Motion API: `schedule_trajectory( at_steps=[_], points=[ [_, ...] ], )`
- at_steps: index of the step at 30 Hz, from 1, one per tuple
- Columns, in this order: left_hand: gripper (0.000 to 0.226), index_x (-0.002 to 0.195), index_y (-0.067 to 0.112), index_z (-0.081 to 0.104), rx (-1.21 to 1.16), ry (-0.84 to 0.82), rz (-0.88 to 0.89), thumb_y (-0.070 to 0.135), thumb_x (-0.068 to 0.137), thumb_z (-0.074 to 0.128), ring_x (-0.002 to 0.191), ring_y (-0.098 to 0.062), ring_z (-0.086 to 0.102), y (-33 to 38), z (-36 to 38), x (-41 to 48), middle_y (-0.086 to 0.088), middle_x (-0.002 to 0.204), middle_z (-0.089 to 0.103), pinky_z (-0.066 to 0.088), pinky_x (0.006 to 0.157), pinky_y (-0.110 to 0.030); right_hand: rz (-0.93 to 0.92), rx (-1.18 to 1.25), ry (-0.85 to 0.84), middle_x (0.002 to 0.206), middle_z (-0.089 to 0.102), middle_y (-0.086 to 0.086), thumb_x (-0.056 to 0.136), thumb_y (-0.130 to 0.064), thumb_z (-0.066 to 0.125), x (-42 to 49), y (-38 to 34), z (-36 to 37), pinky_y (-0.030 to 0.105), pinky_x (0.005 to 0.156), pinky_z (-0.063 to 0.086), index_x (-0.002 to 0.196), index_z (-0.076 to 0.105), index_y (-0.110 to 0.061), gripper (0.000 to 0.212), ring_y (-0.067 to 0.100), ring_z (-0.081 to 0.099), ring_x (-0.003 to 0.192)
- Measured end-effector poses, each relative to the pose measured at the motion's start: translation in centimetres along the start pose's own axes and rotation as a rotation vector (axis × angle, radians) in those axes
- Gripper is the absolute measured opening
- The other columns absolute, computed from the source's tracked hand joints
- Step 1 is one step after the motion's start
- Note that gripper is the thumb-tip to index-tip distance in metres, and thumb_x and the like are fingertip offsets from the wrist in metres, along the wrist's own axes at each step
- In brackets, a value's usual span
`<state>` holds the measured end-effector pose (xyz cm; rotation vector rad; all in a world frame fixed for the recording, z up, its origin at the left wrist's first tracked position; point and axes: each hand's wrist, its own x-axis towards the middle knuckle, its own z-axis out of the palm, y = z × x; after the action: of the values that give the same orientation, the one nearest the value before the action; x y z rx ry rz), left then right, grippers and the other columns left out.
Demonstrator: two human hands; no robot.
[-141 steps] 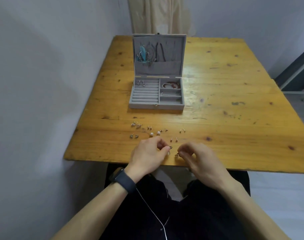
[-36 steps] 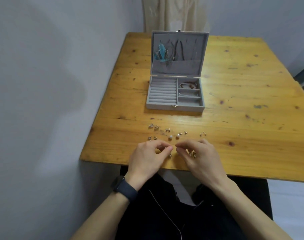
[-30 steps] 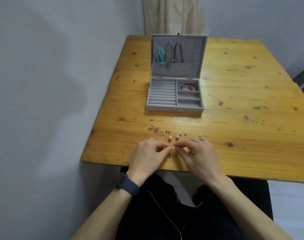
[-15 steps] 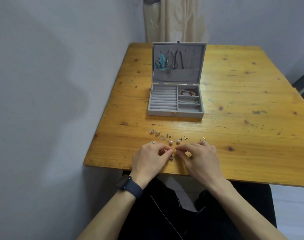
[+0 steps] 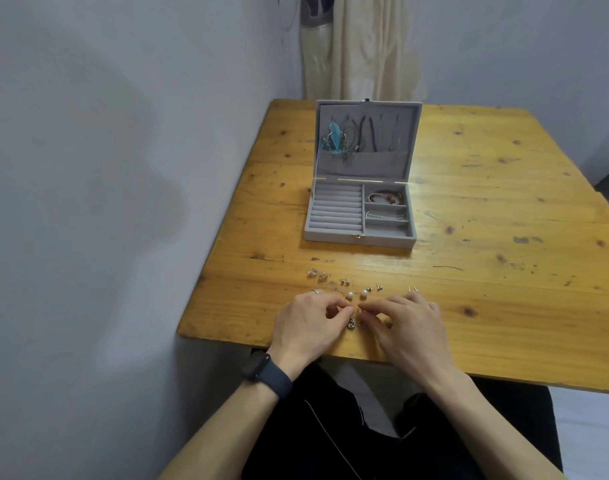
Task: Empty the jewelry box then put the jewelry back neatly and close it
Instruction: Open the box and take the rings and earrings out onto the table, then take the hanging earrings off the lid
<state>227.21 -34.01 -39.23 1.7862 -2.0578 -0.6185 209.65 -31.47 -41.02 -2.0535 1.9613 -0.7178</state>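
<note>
I see the grey velvet rectangular jewelry box open mid-way across the yellow wooden desk, lid upright, necklaces hanging inside. Near the front edge, left hand and right hand share a pinching grip on one small silver earring.

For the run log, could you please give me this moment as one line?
left hand, right hand: pinching small jewelry piece together | jewelry box: open, bracelets inside | earrings: row on table
</note>
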Motion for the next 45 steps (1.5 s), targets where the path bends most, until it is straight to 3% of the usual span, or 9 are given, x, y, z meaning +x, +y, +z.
schedule_trajectory(
  at_steps=[6,13,18,24,28,33,39,42,45],
  points=[
    [0.021,0.098,0.037,0.074,-0.060,0.015,0.001,0.050,0.090,0.059,0.084,-0.004,0.063,-0.1,-0.6,0.1,0.020,0.079,0.063,0.052,0.071,-0.026,0.027,0.045,0.007,0.092,0.071,-0.023,0.085,-0.042,0.072,0.0,0.2,-1.3,0.032,0.076,0.035,0.097,0.073,-0.041,0.012,0.014,0.059,0.094],
    [0.019,0.098,0.035,0.073,-0.082,0.064,0.075,0.047,0.093,0.060,0.082,-0.001,0.062,0.9,-3.1,1.8,0.018,0.084,0.068,0.053,0.068,-0.022,0.004,0.130,0.074,0.090,0.066,-0.023,0.088,-0.039,0.069,0.8,-0.1,-3.7,0.038,0.079,0.049,0.102,0.072,-0.036,0.015,0.008,0.056,0.087],
    [0.019,0.107,0.035,0.069,-0.098,0.149,0.169,0.046,0.096,0.057,0.085,0.001,0.063,3.1,-6.1,4.9,0.022,0.088,0.062,0.058,0.070,-0.024,-0.050,0.169,0.146,0.093,0.067,-0.019,0.089,-0.036,0.068,3.3,-1.0,-6.1,0.036,0.083,0.049,0.108,0.070,-0.031,0.020,0.008,0.058,0.090],
    [0.021,0.114,0.036,0.065,-0.097,0.254,0.204,0.044,0.096,0.057,0.083,0.001,0.060,5.1,-9.1,8.9,0.020,0.093,0.064,0.055,0.066,-0.023,-0.091,0.219,0.239,0.092,0.065,-0.017,0.090,-0.031,0.069,8.0,-2.3,-9.1,0.027,0.074,0.042,0.110,0.067,-0.027,0.020,0.008,0.058,0.085],
    [0.022,0.115,0.039,0.063,-0.098,0.315,0.170,0.046,0.095,0.058,0.082,0.000,0.058,4.8,-10.3,12.6,0.019,0.099,0.062,0.057,0.068,-0.027,-0.103,0.248,0.248,0.091,0.065,-0.017,0.090,-0.033,0.069,12.2,-2.7,-9.6,0.028,0.075,0.051,0.114,0.065,-0.027,0.024,0.005,0.059,0.084],
    [0.033,0.126,0.038,0.056,-0.166,0.359,0.094,0.039,0.094,0.061,0.103,-0.010,0.058,3.7,-10.7,18.7,0.007,0.123,0.057,0.056,0.082,-0.031,-0.074,0.262,0.225,0.091,0.066,-0.015,0.092,-0.036,0.066,18.4,-2.4,-8.6,0.022,0.073,0.052,0.114,0.066,-0.025,0.025,0.002,0.060,0.082],
    [0.055,0.149,0.042,0.031,-0.135,0.343,0.095,0.033,0.100,0.054,0.130,-0.018,0.049,2.1,-10.5,25.5,0.002,0.152,0.040,0.043,0.092,-0.025,-0.032,0.123,0.179,0.097,0.064,-0.013,0.091,-0.047,0.060,26.4,-2.1,-5.3,0.032,0.079,0.052,0.110,0.066,-0.032,0.025,0.012,0.057,0.092],
    [0.058,0.150,0.051,0.024,-0.132,0.318,0.173,0.030,0.102,0.049,0.133,-0.015,0.046,1.2,-10.3,27.9,0.006,0.151,0.043,0.044,0.100,-0.029,-0.007,0.084,0.186,0.098,0.062,-0.011,0.091,-0.051,0.059,29.2,-2.8,-3.7,0.035,0.079,0.052,0.110,0.068,-0.033,0.027,0.014,0.054,0.093],
    [0.050,0.146,0.051,0.033,-0.134,0.307,0.230,0.030,0.103,0.048,0.127,-0.013,0.053,0.5,-10.0,29.3,0.009,0.143,0.053,0.050,0.100,-0.035,0.012,0.033,0.211,0.103,0.062,-0.007,0.091,-0.056,0.057,31.2,-3.7,-2.6,0.036,0.081,0.050,0.110,0.069,-0.033,0.031,0.017,0.053,0.097]
  ],
)
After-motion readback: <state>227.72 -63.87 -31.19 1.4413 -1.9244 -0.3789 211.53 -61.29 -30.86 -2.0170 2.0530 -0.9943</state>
